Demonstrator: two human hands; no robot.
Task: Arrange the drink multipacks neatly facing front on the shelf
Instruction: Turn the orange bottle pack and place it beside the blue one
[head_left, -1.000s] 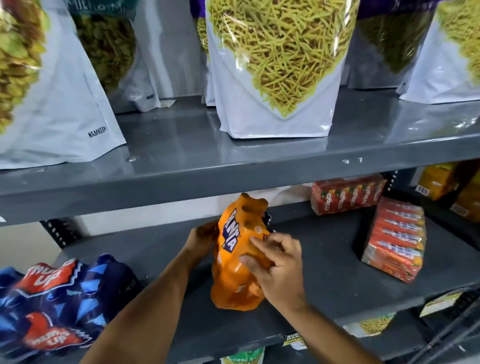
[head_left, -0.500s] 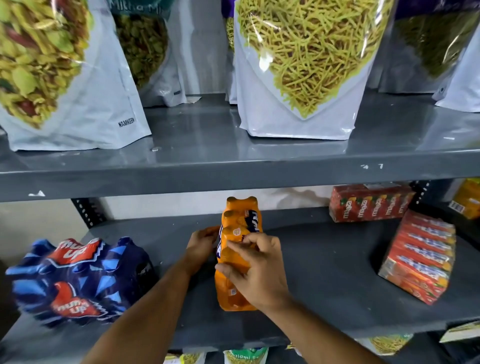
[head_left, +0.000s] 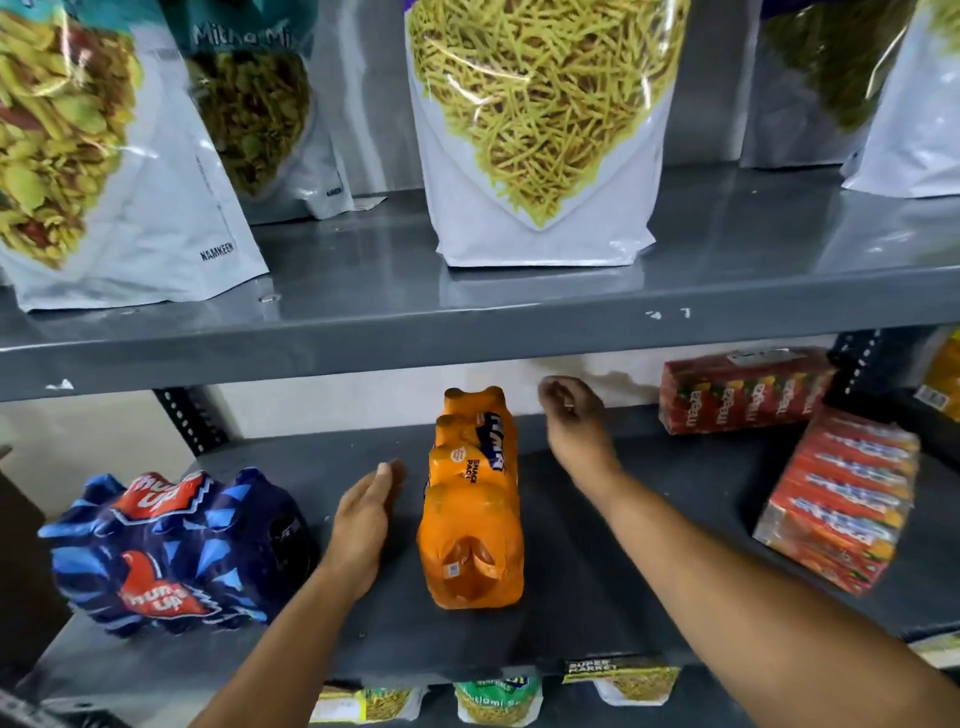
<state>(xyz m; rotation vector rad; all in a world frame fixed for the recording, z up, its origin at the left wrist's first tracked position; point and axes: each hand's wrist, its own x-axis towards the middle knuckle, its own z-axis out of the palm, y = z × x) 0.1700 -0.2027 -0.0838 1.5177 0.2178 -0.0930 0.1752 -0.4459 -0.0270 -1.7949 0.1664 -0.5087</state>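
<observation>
Standing end-on at mid-shelf, the orange Fanta multipack (head_left: 474, 512) is touching neither hand. The left hand (head_left: 363, 525) is hovering flat and empty just beside it — the right hand (head_left: 574, 415) is hanging loosely curled, grasping nothing, near the red Maaza packs (head_left: 743, 389).

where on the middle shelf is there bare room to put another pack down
Widest bare patch: between the orange multipack and the tilted red pack, crossed only by the right forearm. The narrow gap between the blue multipack and the orange one holds the left hand. The far-right corner is crowded by juice packs.
</observation>
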